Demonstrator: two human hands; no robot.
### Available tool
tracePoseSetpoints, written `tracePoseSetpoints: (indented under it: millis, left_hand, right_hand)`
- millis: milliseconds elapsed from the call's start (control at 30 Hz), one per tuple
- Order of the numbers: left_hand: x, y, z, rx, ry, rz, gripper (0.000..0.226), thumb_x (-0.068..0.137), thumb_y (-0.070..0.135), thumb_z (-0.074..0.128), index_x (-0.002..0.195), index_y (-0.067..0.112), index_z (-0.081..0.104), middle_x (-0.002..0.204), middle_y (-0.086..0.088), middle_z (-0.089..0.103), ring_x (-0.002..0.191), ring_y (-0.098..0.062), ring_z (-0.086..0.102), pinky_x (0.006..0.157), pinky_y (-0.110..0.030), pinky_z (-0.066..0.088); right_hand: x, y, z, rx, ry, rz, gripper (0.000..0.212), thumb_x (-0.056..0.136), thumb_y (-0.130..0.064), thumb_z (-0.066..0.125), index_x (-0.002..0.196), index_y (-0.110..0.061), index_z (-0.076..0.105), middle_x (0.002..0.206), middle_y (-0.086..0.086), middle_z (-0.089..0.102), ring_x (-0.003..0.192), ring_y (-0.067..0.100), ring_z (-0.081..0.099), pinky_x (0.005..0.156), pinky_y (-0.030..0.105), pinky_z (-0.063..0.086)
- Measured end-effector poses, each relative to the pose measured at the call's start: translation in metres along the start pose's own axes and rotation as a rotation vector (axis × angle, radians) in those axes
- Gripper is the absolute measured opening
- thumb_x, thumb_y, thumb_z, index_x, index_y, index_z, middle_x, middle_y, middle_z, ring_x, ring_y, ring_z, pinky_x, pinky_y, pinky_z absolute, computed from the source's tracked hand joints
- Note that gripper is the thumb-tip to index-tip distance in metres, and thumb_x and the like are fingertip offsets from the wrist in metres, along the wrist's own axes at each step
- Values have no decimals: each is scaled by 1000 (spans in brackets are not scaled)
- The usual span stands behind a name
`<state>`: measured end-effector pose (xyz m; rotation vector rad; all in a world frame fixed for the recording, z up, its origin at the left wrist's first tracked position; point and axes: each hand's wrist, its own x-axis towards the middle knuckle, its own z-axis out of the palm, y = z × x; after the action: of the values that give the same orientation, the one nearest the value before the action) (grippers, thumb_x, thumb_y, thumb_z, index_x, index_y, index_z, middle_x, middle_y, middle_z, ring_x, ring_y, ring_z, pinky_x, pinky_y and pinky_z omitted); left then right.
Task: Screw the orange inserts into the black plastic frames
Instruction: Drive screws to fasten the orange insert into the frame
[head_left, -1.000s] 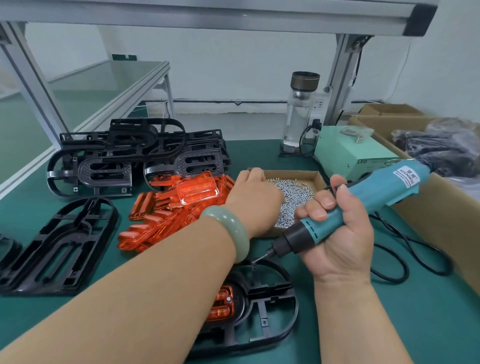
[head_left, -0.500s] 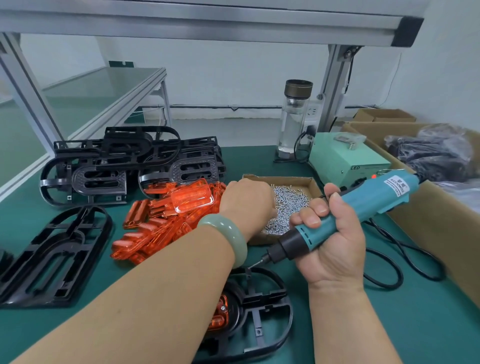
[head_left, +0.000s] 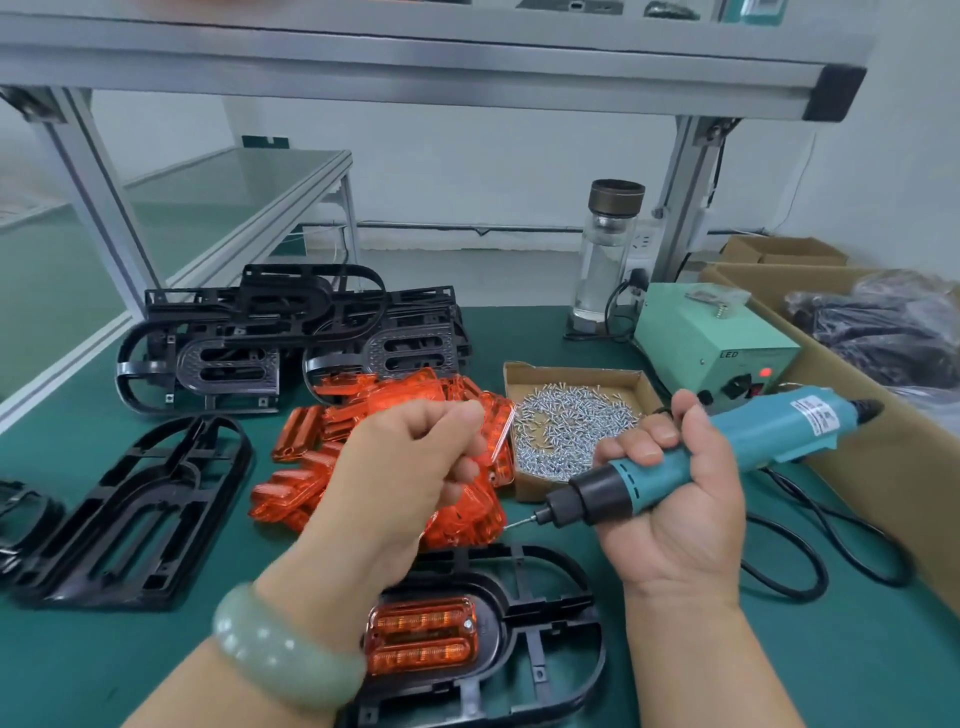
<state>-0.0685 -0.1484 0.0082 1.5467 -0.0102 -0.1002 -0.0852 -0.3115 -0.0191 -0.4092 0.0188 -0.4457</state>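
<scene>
Early on, one orange plastic insert (head_left: 421, 636) sat in our black oval frame (head_left: 545, 618); right fingers (head_left: 649, 441) gripped a teal screwdriver (head_left: 769, 436), left fingers (head_left: 465, 415) curled, hold unclear.

Green-topped bench (head_left: 857, 675) in the foreground, set inside a grey aluminium frame. An overhead shelf (head_left: 415, 67) spans the top of the view, carried by leaning posts (head_left: 685, 197) at left and right. Behind it, a plain white wall (head_left: 467, 166), with a thin pipe (head_left: 441, 226) running along it low down and a white socket (head_left: 644, 241) beside the right post. A second bench (head_left: 234, 182), also green-topped, stands to the left. The light is bright and even.
</scene>
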Motion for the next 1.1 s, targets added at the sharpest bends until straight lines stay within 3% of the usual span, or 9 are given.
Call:
tracePoseSetpoints:
  millis: [167, 367, 533, 633, 767, 933, 1100]
  left_hand:
    - [-35, -16, -12, -296, 9, -209, 12, 64, 31, 70, 58, 21, 73, 62, -1, 63, 50, -5, 55, 43, -16, 45]
    - [-45, -25, -4, -449, 14, -342, 13, 84, 11, 62, 89, 1, 69, 69, -11, 69, 52, -10, 62, 44, -17, 50]
    - [-49, -25, 0, -601, -65, -464, 14, 83, 8, 60, 78, 0, 71, 68, -14, 67, 50, -13, 62, 41, -18, 50]
    - [-51, -25, 2, -638, -102, -484, 14, 86, 8, 57, 92, -2, 66, 67, -13, 66, 49, -13, 62, 40, -17, 50]
    - [-52, -25, 2, -618, -105, -464, 13, 83, 8, 59, 87, -1, 69, 67, -13, 66, 49, -13, 61, 40, -17, 50]
    - [-53, -27, 0, -434, -86, -357, 23, 80, 15, 64, 61, 12, 75, 66, -9, 67, 51, -9, 60, 43, -16, 48]
    - [-51, -32, 0, -231, 30, -242, 30, 88, 17, 64, 59, 11, 71, 62, -11, 67, 51, -11, 59, 46, -18, 48]
  right_hand:
    - [-5, 3, 3, 32, 20, -13, 7, 83, -26, 57, 89, -23, 54, 61, -12, 46, 47, 2, 44, 56, 19, 44]
    - [-9, 5, 6, 58, -4, -8, 6, 84, -29, 57, 88, -24, 55, 63, -13, 46, 47, 1, 46, 57, 18, 46]
    - [-10, 7, 8, 26, -4, -20, 7, 84, -29, 56, 88, -24, 56, 62, -12, 47, 47, 1, 46, 56, 18, 46]
    - [-9, 9, 7, 14, -4, -24, 7, 85, -28, 56, 90, -24, 56, 61, -12, 47, 47, 1, 46, 56, 18, 46]
    - [-9, 9, 6, -1, -6, -30, 9, 85, -28, 57, 93, -23, 55, 62, -12, 48, 47, 1, 46, 57, 18, 46]
    - [-10, 12, 6, -17, -30, -34, 11, 84, -26, 57, 93, -24, 55, 62, -12, 48, 48, 1, 46, 58, 19, 46]
    - [-12, 16, 8, -57, -49, -48, 11, 84, -25, 57, 94, -24, 53, 63, -12, 47, 49, 2, 46, 60, 20, 46]
